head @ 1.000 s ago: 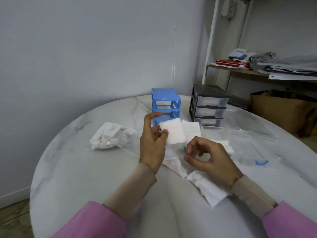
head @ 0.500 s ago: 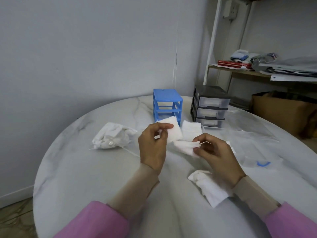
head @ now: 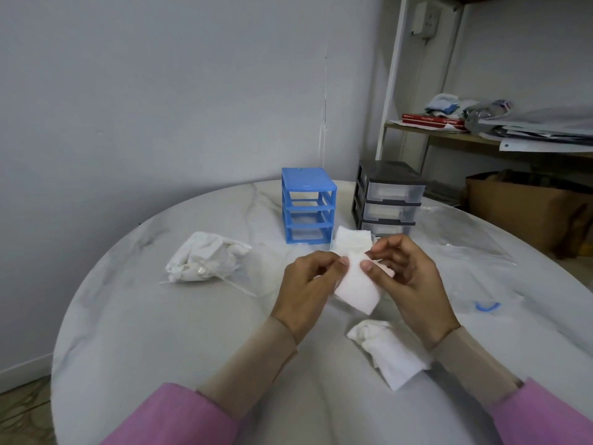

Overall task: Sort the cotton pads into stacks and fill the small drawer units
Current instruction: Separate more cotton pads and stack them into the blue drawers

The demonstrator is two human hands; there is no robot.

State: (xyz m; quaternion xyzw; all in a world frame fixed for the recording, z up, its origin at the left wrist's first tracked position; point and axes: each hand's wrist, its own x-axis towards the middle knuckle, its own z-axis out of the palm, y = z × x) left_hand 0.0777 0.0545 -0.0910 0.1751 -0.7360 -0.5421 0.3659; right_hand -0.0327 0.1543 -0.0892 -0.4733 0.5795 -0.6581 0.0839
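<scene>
Both hands pinch one cotton pad above the round bench.

The left hand (head: 309, 282) and right hand (head: 409, 277) each curl their fingers and thumb onto the top edge of a white cotton pad (head: 357, 289), which hangs tilted between them over the marble bench (head: 160, 332). Behind the pad a pile of cotton pads (head: 352, 238) lies on the bench, just in front of the blue drawer unit (head: 308, 205), whose three slots show no drawers. The black drawer unit (head: 386, 197) stands just to the right of the blue one, its three clear drawers pushed in. A crumpled white bag (head: 205, 260) lies to the left, and another crumpled white bag (head: 388, 353) lies near the right wrist. A clear plastic bag (head: 481, 284) is spread on the right side of the bench.
</scene>
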